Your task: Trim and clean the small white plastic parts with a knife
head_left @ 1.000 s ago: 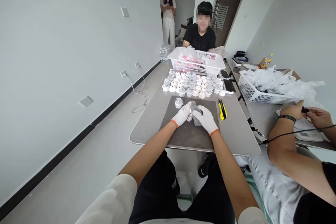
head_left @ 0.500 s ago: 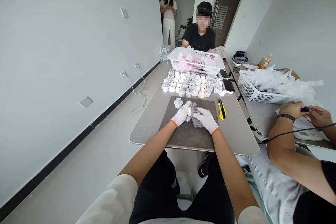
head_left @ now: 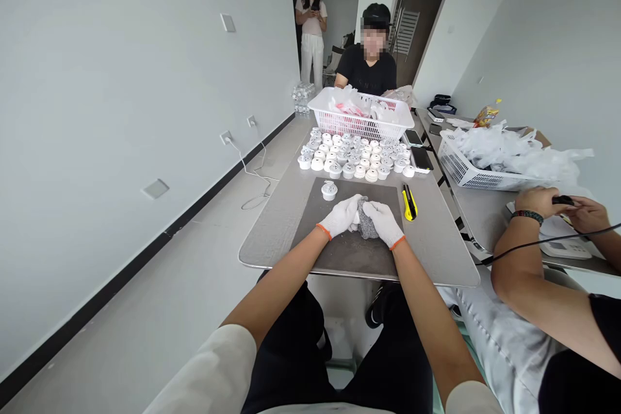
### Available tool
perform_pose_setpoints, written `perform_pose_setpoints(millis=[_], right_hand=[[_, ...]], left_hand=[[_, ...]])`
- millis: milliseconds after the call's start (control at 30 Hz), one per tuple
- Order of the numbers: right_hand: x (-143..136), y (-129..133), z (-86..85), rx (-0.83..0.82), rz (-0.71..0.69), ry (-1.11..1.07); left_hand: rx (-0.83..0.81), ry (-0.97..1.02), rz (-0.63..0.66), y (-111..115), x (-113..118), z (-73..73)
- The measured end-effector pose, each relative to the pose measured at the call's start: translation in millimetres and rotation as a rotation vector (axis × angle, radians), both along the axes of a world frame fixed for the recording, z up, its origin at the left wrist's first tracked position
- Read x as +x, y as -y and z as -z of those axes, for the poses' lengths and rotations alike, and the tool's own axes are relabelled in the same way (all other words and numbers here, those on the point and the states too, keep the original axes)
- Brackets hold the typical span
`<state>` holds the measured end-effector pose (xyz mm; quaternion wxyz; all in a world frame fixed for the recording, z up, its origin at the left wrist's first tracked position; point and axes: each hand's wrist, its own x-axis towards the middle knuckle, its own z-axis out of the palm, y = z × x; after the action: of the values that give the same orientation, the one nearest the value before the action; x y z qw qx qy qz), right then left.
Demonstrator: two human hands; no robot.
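Both my hands wear white knit gloves with orange cuffs and meet above a dark mat (head_left: 330, 252). My left hand (head_left: 343, 215) is closed on a small white piece (head_left: 356, 218), mostly hidden by the fingers. My right hand (head_left: 383, 223) is closed on a crumpled grey cloth (head_left: 367, 226), which is pressed against the white piece. A white round part (head_left: 328, 191) sits on the mat beyond my left hand. To the right of my right hand lies a yellow and black utility knife (head_left: 409, 202).
Rows of white round parts (head_left: 359, 158) stand before a white basket (head_left: 334, 119) of bags. Two phones (head_left: 421, 158) lie at their right. Another basket (head_left: 466, 168) is on the side table, near a co-worker's hands (head_left: 538, 204). Two people are at the back.
My left hand has moved slightly right, closer to my right hand, and the white piece and cloth have shifted between them.
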<state>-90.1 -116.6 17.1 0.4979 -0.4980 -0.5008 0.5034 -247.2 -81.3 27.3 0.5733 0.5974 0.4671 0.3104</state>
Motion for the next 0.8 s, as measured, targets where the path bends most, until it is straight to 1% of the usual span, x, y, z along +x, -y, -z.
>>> perform_pose_setpoints(millis=[67, 133, 200, 233, 267, 300, 333, 367, 433, 467, 500, 533, 567, 600, 633, 667, 733, 800], right_hand=[[-8, 0, -1.8, -0.017, 0.000, -0.008], [-24, -1, -4.2, -0.017, 0.014, -0.013], [-34, 1, -9.5, -0.016, 0.017, -0.027], [-29, 5, -14.7, -0.012, 0.019, -0.029], [-14, 12, -22.4, 0.003, 0.031, -0.022], [16, 21, -32.6, 0.037, 0.050, -0.005], [59, 32, -45.1, 0.094, 0.091, 0.020], [114, 45, -59.1, 0.180, 0.136, 0.047], [247, 71, -85.8, 0.424, 0.169, 0.127], [314, 81, -95.2, 0.528, 0.161, 0.180], [375, 87, -100.4, 0.560, 0.198, 0.189], [427, 90, -100.9, 0.572, 0.223, 0.198], [468, 90, -96.8, 0.593, 0.234, 0.234], [498, 88, -89.3, 0.612, 0.239, 0.286], [519, 85, -79.8, 0.622, 0.237, 0.337], [533, 81, -69.7, 0.631, 0.235, 0.380], [546, 74, -53.1, 0.646, 0.228, 0.418], [549, 71, -45.3, 0.670, 0.228, 0.403]], left_hand=[[-0.010, 0.025, -0.024, -1, 0, 0.1], [-0.041, 0.065, -0.044, -2, -1, -0.3], [-0.054, 0.066, -0.038, -2, -1, -0.2], [-0.046, 0.054, -0.025, -1, -1, 0.1], [-0.031, 0.041, -0.010, 0, -1, 0.4], [-0.016, 0.030, -0.003, 1, 0, 0.5], [-0.007, 0.026, -0.006, 1, 0, 0.4], [-0.005, 0.027, -0.021, 1, 1, 0.0], [-0.029, 0.043, -0.057, 0, 0, -1.4], [-0.043, 0.053, -0.062, -1, 0, -2.2], [-0.052, 0.061, -0.057, -1, 0, -2.6], [-0.055, 0.063, -0.042, -1, 0, -2.8], [-0.050, 0.059, -0.024, 0, 0, -2.5], [-0.036, 0.051, -0.006, 1, 0, -2.0], [-0.015, 0.044, 0.004, 2, 0, -1.4], [-0.001, 0.040, 0.005, 2, 0, -0.8], [-0.002, 0.044, -0.014, 2, 0, -0.7], [-0.034, 0.060, -0.031, 0, -1, -1.7]])
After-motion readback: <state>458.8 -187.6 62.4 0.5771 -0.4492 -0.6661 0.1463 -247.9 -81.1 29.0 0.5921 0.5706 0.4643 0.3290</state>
